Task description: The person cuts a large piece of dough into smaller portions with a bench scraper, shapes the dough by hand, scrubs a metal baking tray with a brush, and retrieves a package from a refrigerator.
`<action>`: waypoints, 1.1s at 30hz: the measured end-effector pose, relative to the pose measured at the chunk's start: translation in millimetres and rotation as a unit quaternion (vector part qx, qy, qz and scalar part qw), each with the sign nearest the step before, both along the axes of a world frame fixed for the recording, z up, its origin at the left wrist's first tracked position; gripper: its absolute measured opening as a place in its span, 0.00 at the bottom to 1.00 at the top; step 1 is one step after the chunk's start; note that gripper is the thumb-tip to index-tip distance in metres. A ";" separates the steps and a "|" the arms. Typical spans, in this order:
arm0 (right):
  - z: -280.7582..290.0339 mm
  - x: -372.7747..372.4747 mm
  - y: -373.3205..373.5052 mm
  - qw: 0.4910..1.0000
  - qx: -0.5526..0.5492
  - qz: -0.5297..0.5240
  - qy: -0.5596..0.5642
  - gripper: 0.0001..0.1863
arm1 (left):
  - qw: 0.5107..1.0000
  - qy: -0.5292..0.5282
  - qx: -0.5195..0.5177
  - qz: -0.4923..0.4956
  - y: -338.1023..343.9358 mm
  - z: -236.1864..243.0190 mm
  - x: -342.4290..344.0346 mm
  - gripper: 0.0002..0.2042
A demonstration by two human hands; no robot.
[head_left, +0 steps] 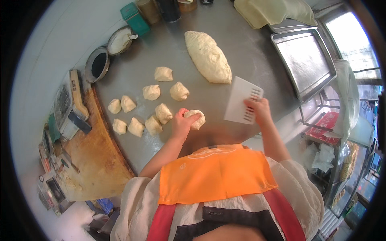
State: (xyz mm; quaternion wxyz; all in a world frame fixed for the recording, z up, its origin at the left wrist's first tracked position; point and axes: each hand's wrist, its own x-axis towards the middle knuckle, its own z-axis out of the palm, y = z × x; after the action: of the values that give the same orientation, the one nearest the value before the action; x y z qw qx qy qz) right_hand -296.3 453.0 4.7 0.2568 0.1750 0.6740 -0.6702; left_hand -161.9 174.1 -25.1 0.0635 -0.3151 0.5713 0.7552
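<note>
In the head view, the left hand [181, 122] curls its fingers around a small pale lump of raw dough [196, 119], gripping it against the grey steel worktop [249, 52]. This lump sits just below the near end of the long pale loaf-shaped dough mass [208, 56], which lies slantwise on the worktop and serves as the landmark here.

The right hand [259, 110] pinches the lower edge of a white flat plastic dough scraper with slots [242, 100], fingers pressed on its face; the scraper stands just right of and below the big dough mass, not touching it.

Left of and below that mass lie nine cut dough pieces [152, 92], set loosely in rows, some touching one another. Further left of it, a worn wooden board [94, 160] adjoins the worktop.

Up and left of the mass stand a round metal bowl holding white flour [119, 40], a dark round tin [97, 64] and a teal box [134, 18]. To the right of the mass a shiny rectangular metal baking tray [305, 60] rests, and above it a yellowish cloth [273, 12], which seems to cover something.
</note>
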 end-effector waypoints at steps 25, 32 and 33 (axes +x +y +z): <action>-6.3 -96.8 -165.7 0.831 0.426 0.206 0.291 0.45 | 0.947 0.140 -0.273 -0.100 21.1 8.7 -26.6 0.40; 66.9 -74.6 -131.9 0.976 -0.136 0.162 0.050 0.29 | 0.892 0.145 0.428 -0.014 -0.8 56.5 -127.7 0.35; 65.8 -51.1 -120.5 0.967 -0.143 0.192 0.090 0.30 | 0.838 0.159 0.512 -0.102 -4.6 49.8 -138.7 0.30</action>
State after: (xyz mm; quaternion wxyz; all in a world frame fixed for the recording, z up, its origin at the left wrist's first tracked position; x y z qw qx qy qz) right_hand -347.4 332.6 70.5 0.3409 -0.0571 0.6122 -0.7111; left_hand -300.7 169.5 24.7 0.2007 -0.0537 0.1346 0.9689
